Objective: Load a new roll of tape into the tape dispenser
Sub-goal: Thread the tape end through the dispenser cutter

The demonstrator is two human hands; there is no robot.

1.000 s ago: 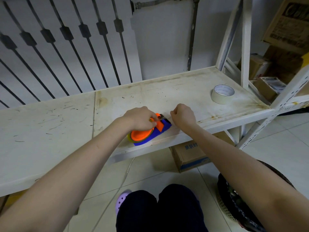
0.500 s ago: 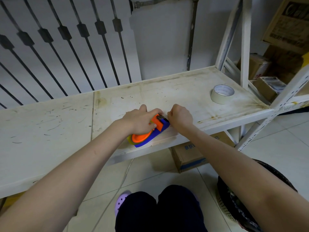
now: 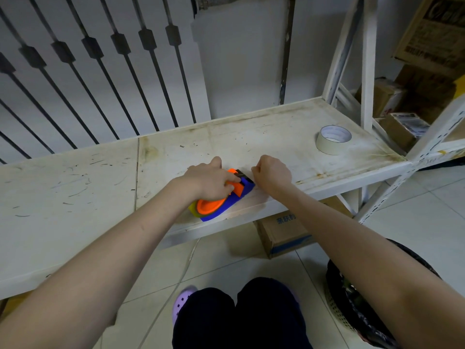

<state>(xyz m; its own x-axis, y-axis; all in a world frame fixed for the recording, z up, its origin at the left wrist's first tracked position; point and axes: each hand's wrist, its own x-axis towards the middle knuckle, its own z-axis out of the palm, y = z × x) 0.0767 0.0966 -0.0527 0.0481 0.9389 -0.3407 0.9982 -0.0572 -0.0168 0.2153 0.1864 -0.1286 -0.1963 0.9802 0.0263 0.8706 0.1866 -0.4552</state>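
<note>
The left grip (image 3: 208, 181) is closing over the top of the blue-and-orange tape dispenser (image 3: 222, 210), fingers curling onto its orange part, probably pinning it to the shelf (image 3: 251, 139) so it is not sliding. The right grip (image 3: 273, 175) is curling into a tight fist just beside the dispenser's far end. Whether it is pinching a tape end I cannot tell. A tape roll (image 3: 329, 148) is lying flat, well apart at the far right.

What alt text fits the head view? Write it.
The left hand grips an orange-and-blue tape dispenser on a scuffed white shelf, the curled right hand beside its front end. A tape roll lies farther right.
</note>
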